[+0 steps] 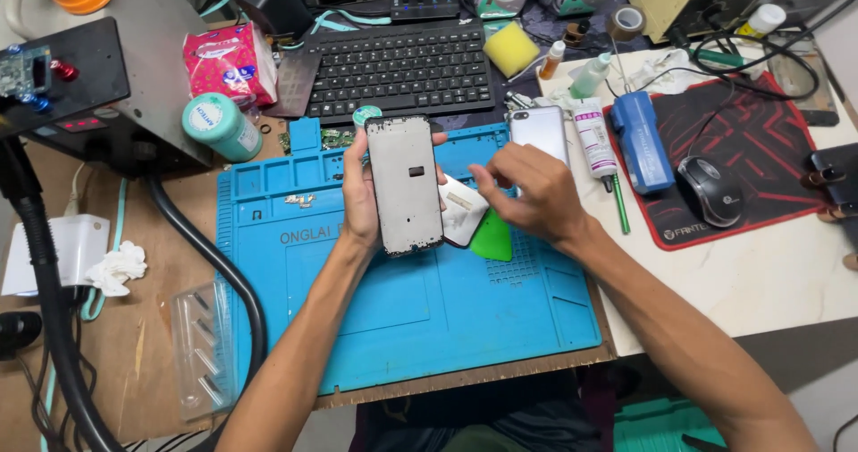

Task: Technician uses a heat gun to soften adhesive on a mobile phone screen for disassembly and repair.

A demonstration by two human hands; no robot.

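From the head view we see the left hand (360, 203) holding a phone frame (405, 184) upright over the blue mat (420, 300), its fingers clamped on the frame's two long edges; the frame faces us bare and grey, with a small dark cut-out near the middle and no screen or board showing; the right hand (527, 193) sits just beside it, fingers closed together on a white plate (465, 211) that touches the frame's right edge, with a green pick (492, 236) poking out below the palm; whether the pick is gripped or only lying under the hand we cannot tell; a silver phone back (539, 132) lies on the mat just behind the right hand, and a white tube (593, 137) and a blue tool (642, 139) lie near it on the desk (760, 273); a keyboard (398, 67) stands further back, a mouse (709, 190) on the red pad (760, 148) to the right; we judge the teardown well along, the shell already off and the frame stripped, with the white plate still half attached or just coming free.
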